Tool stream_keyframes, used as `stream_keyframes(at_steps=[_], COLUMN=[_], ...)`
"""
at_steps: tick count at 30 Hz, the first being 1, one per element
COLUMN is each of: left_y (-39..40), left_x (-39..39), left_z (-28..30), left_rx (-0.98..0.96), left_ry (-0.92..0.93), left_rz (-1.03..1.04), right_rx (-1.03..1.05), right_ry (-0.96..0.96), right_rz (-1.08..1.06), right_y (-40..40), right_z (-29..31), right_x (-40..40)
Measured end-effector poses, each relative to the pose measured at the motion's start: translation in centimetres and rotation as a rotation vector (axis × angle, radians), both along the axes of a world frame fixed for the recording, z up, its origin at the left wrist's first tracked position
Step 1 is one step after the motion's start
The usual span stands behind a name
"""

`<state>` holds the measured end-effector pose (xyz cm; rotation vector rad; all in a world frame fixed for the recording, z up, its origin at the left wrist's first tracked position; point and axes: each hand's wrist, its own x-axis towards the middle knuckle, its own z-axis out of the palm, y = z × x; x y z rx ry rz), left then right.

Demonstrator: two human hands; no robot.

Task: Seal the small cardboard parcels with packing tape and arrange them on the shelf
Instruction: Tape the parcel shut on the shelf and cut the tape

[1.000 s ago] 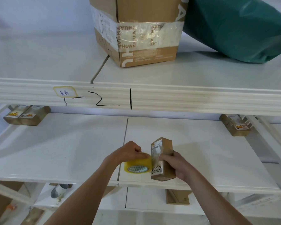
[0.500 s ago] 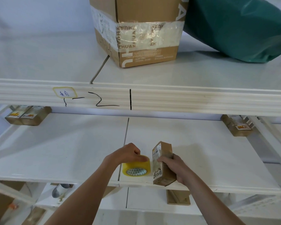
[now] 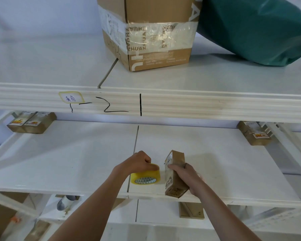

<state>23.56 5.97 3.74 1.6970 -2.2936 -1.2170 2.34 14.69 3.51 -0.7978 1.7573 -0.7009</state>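
A small brown cardboard parcel [image 3: 175, 174] with a white label stands tilted at the front of the white middle shelf [image 3: 76, 153]. My right hand [image 3: 185, 176] grips it from the right side. Just left of it a yellow-tinted roll of packing tape [image 3: 145, 177] lies on the shelf, gripped from above by my left hand [image 3: 137, 163]. A thin gap shows between roll and parcel. Two small parcels [image 3: 31, 121] lie side by side at the shelf's back left. Another small parcel [image 3: 254, 134] lies at the back right.
On the upper shelf [image 3: 42, 66] stand a large taped cardboard box [image 3: 151, 32] and a green bag [image 3: 261, 28]. The upper shelf's front beam [image 3: 198, 106] carries handwritten marks and overhangs the middle shelf. A lower shelf holds a brown box [image 3: 191, 210] and a grey object [image 3: 66, 201].
The tape roll has come away from the parcel and moved down and left onto the shelf. The parcel has tilted, its top leaning left, and dropped slightly toward the front edge.
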Motion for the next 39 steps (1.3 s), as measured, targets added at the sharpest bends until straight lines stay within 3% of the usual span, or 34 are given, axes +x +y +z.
stream_keyframes(at_steps=[8, 22, 39], left_y=[0.1, 0.4, 0.5], left_x=[0.9, 0.6, 0.9], left_z=[0.2, 1.0, 1.0], left_rx=[0.061, -0.047, -0.103], left_ry=[0.023, -0.182, -0.081], left_rz=[0.02, 0.019, 0.065], right_rx=[0.049, -0.039, -0.081], right_ry=[-0.148, -0.274, -0.255], right_rz=[0.056, 0.017, -0.023], right_y=[0.2, 0.3, 0.4], right_z=[0.2, 1.8, 3.0], right_x=[-0.9, -0.9, -1.9])
